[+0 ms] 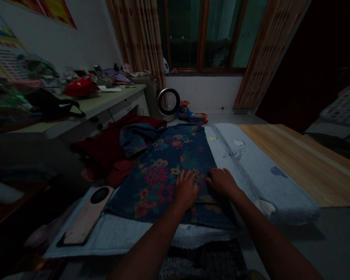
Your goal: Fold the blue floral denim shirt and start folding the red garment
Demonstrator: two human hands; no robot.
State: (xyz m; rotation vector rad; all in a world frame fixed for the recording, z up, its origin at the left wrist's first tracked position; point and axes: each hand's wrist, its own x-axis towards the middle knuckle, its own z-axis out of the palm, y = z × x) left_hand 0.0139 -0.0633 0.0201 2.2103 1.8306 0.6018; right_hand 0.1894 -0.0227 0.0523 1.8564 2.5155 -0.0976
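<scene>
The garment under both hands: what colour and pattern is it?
Dark blue fabric garment printed with red, pink and yellow flowers; seen in the head view, the only one.

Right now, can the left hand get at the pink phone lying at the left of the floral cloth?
Probably yes. The left hand lies flat on the floral cloth, and the pink phone lies face down on the pale sheet to its left, with nothing in between.

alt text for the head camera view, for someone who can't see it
Both hands, left hand and right hand, press flat on a dark floral garment spread over a pale blue blanket, in a dim room with a red garment beside it.
</scene>
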